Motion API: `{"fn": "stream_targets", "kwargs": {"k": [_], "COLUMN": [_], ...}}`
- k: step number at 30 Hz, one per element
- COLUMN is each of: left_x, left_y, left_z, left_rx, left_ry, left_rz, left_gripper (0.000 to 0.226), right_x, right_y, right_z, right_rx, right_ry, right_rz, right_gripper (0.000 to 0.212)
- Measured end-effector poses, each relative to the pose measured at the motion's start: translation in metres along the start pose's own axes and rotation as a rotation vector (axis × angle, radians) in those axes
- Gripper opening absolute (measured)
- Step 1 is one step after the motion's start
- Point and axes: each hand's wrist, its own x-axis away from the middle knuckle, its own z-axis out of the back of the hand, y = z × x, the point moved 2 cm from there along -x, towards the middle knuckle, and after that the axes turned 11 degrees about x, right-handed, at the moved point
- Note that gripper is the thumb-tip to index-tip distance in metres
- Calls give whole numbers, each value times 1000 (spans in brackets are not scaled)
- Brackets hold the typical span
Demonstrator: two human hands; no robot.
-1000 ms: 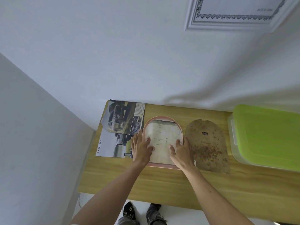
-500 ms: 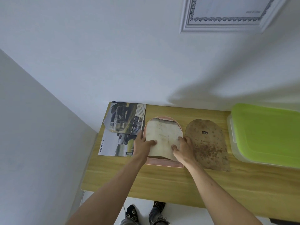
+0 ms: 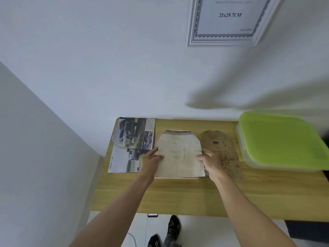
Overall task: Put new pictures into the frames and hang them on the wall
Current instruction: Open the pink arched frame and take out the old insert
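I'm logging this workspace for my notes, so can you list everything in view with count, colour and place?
arched paper sheet: 1, off-white, lifted over the pink frame, held at both side edges
arched frame: 1, pink, on the table under the sheet, mostly hidden
backing board: 1, brown, stained, right of the frame
magazine pages: car pictures, grey and white, table's far left; count unclear
lidded box: 1, clear with green lid, table's right
table: 1, light wood, against the wall
wall frame: 1, white, hanging above
socked feet: 2, dark, on the floor
left hand: grips the sheet's left edge
right hand: grips its right edge
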Motion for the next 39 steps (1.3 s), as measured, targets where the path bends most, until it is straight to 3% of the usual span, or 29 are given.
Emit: {"fn": "stream_targets", "kwargs": {"k": [7, 13, 23, 33, 36, 39], "left_x": [20, 53, 88, 96, 103, 110], "left_y": [-12, -50, -145, -208, -209, -214], "left_z": [-6, -42, -151, -242, -254, -256], "left_rx": [-282, -446, -611, -725, -919, -1315], "left_ry": [-122, -236, -363, -293, -327, -381], "left_rz": [-22, -16, 50, 37, -70, -277], "left_gripper": [20, 36, 36, 59, 59, 65], "right_x": [34, 65, 65, 22, 17, 15], "right_y": [32, 68, 141, 182, 186, 192], "right_z": [37, 87, 212, 299, 305, 301], "right_rx": [97, 229, 326, 420, 636, 898], "right_ry": [87, 188, 240, 245, 275, 353], "right_rz": [28, 49, -73, -32, -23, 49], "right_gripper": [29, 44, 42, 40, 47, 60]}}
